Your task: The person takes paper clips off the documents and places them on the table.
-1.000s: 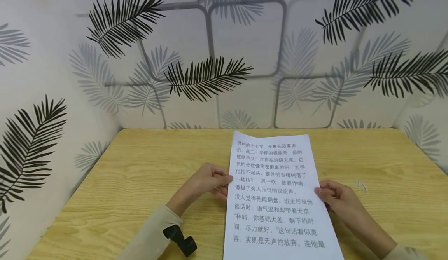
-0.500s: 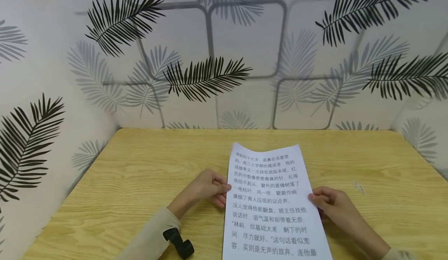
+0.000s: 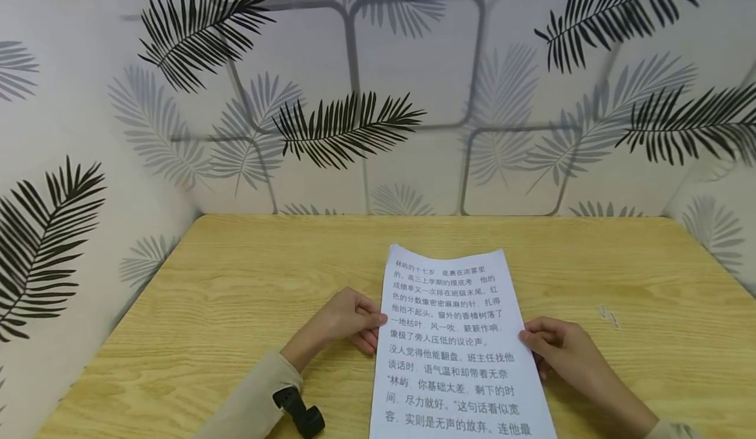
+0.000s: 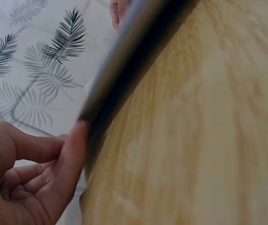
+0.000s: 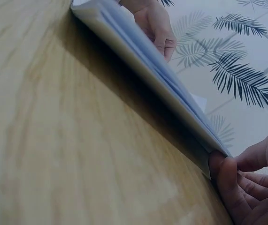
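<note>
A stack of white paper sheets (image 3: pixel 451 360) printed with large Chinese text lies in front of me, its far edge bowed down in the middle. My left hand (image 3: pixel 348 321) pinches the left edge between thumb and fingers. On the opposite side my right hand (image 3: pixel 564 354) grips the right edge with its thumb on top. Several layers of the stack (image 5: pixel 157 75) show from the side in the right wrist view, slightly lifted off the table along that edge. The near end of the stack runs out of the head view.
Two small pale things, perhaps paper clips (image 3: pixel 608 316), lie on the wooden table (image 3: pixel 248 262) to the right of my right hand. A wall with a leaf pattern (image 3: pixel 413 163) stands behind the table. A black strap device (image 3: pixel 300 413) is on my left sleeve.
Both hands have drawn the paper stack nearer and slightly left. Its far edge has become more bowed, and both hands keep their hold on it.
</note>
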`<state>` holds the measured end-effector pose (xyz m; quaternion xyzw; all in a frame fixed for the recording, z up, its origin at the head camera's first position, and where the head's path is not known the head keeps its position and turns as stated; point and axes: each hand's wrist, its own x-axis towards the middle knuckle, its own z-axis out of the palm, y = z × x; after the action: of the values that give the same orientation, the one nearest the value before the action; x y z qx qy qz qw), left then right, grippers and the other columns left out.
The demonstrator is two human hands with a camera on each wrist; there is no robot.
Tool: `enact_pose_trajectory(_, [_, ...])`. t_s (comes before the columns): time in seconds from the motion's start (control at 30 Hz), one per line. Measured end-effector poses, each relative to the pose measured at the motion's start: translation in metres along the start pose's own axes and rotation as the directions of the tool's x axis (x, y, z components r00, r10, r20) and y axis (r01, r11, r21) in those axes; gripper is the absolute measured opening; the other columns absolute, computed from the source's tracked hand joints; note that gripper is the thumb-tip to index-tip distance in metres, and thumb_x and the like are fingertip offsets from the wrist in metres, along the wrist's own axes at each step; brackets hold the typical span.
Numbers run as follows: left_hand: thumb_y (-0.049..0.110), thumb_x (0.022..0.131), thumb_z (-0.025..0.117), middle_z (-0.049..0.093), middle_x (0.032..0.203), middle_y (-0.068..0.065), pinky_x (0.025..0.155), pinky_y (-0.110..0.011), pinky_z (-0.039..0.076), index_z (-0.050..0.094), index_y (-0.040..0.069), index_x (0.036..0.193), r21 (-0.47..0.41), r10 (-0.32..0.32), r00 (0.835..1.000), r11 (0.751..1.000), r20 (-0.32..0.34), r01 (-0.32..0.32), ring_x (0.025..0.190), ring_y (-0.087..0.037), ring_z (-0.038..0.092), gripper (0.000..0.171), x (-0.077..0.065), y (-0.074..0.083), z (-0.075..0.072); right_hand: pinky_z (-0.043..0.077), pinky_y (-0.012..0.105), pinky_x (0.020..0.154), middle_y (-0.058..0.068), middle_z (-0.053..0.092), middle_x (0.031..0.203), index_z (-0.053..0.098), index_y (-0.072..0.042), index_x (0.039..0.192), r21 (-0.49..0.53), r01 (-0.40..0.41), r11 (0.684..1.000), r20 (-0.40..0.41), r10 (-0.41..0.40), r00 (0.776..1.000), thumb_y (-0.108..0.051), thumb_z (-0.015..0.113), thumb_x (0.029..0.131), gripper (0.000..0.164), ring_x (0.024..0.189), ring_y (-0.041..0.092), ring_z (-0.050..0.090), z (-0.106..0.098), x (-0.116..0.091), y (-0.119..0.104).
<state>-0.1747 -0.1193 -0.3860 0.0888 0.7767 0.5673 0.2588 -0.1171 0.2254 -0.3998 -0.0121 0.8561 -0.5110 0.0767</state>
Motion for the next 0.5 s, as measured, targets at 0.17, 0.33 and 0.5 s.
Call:
enact_pose_trajectory(0.17, [0.002, 0.092, 0.063, 0.065, 0.06, -0.01, 0.053, -0.033, 0.058, 0.068, -0.007, 0.086, 0.04, -0.012, 1.0, 0.999, -0.018, 0.013, 0.05, -0.013, 0.063, 0.013, -0.0005, -0.001, 0.0011, 0.052, 0.028, 0.051, 0.01, 0.067, 0.08, 0.06, 0.01, 0.115, -0.006, -0.01, 1.0, -0.005, 0.01, 1.0, -0.008, 0.059, 0.096, 0.027, 0.057, 0.017, 0.058, 0.0005, -0.003, -0.001])
enact_pose_trajectory(0.33, [0.003, 0.093, 0.062, 0.066, 0.062, -0.01, 0.054, -0.033, 0.058, 0.069, -0.007, 0.087, 0.044, -0.021, 1.0, 0.999, -0.011, 0.021, 0.051, -0.014, 0.064, 0.013, -0.0004, -0.0013, 0.0022, 0.053, 0.028, 0.053, 0.011, 0.069, 0.085, 0.058, 0.013, 0.119, -0.024, -0.025, 0.999, -0.017, 0.025, 1.0, -0.006, 0.059, 0.095, 0.031, 0.059, 0.017, 0.06, 0.0001, -0.0069, -0.0015])
enact_pose_trajectory(0.5, [0.005, 0.095, 0.059, 0.065, 0.063, -0.011, 0.054, -0.034, 0.058, 0.069, -0.007, 0.085, 0.06, -0.034, 0.999, 0.998, 0.001, 0.034, 0.052, -0.016, 0.065, 0.018, 0.001, -0.0002, 0.0014, 0.054, 0.03, 0.053, 0.012, 0.069, 0.085, 0.056, 0.014, 0.122, -0.03, -0.014, 0.999, -0.018, 0.013, 1.0, -0.007, 0.059, 0.095, 0.035, 0.059, 0.018, 0.061, -0.0029, -0.0087, -0.0015])
